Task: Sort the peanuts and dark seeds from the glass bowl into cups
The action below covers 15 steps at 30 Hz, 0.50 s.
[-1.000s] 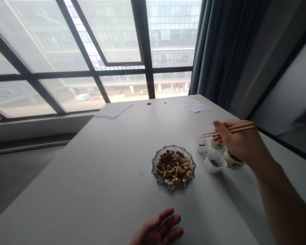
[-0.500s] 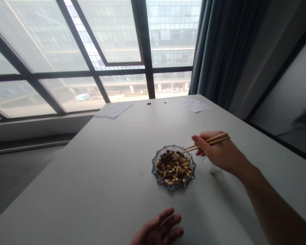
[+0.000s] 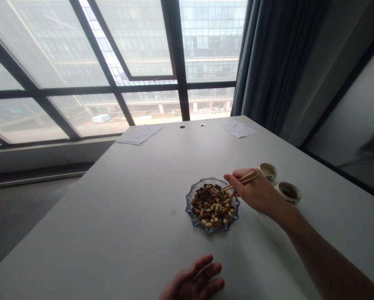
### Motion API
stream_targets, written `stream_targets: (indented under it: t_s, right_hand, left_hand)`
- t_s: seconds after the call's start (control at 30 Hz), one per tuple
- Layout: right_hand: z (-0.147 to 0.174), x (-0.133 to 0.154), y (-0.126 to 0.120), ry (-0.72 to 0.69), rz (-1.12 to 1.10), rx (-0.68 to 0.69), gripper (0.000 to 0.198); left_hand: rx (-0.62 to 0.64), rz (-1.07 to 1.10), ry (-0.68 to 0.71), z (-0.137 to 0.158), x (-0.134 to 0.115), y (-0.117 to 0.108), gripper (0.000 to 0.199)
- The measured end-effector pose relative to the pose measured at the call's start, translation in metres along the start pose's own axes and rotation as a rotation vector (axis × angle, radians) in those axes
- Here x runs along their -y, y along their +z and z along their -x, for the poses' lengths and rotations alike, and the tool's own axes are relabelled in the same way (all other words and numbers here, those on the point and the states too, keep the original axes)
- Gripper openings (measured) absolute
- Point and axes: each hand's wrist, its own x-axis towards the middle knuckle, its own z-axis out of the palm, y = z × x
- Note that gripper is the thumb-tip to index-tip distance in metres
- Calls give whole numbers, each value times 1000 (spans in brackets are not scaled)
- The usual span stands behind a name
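A scalloped glass bowl [image 3: 190,216] holds pale peanuts [image 3: 216,211] mixed with dark brown, thin pieces [image 3: 205,193]. My right hand [image 3: 252,189] grips a pair of wooden chopsticks [image 3: 243,179] at the bowl's right edge, and their tips reach in among the dark pieces. Whether the tips pinch anything is too small to tell. Below the bowl, my left hand [image 3: 195,279] rests low in view with its fingers apart and nothing in it. Two small cups, a far cup [image 3: 268,171] and a nearer cup [image 3: 289,192] with dark contents, stand right of my right hand, which partly covers them.
The white table [image 3: 127,208] stretches toward the window [image 3: 149,102]. Paper sheets [image 3: 140,134] lie at its far left, more paper [image 3: 240,128] at its far right. Two small round spots mark the far edge. A dark blue curtain [image 3: 268,62] hangs behind on the right.
My right hand has moved left and slightly down, bringing the chopstick tips further into the bowl. Both cups, hidden before, now show. My left hand stays put.
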Motion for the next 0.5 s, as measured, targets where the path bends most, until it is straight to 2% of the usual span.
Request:
stream_targets:
  t_s: [0.3, 0.4, 0.5]
  right_hand:
    - [5, 5, -9, 24, -72, -34, 44]
    - [7, 5, -20, 46, -47, -120, 42]
    - [7, 0, -30, 84, -21, -268, 39]
  left_hand:
    - [7, -6, -9, 3, -3, 0, 43]
    - [14, 3, -12, 3, -5, -6, 44]
    - [15, 16, 2, 5, -7, -14, 44]
